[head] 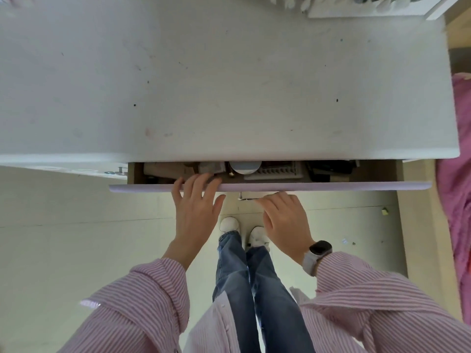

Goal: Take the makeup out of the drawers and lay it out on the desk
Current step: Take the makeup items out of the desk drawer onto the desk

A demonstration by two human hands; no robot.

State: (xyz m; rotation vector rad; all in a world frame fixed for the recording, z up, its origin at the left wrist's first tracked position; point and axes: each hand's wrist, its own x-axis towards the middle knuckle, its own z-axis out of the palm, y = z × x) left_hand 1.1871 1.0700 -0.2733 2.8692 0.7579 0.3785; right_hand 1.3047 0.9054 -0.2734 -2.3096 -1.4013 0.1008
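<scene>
A drawer with a pale lilac front (318, 186) is pulled out a little from under the white desk (204, 85). Inside show a round pale compact (245, 167), a white palette (274, 172), dark cases (328, 170) and a beige box (163, 169). My left hand (196, 207) reaches over the drawer front with straight fingers, the tips just inside the drawer. My right hand (285, 220) grips the metal drawer handle (246, 198) below the front.
A second handle (119, 170) shows on the drawer to the left. A pink bedspread (456, 187) lies at the right. White items (369, 6) sit at the desk's far right corner. My legs and white shoes stand on the pale floor below.
</scene>
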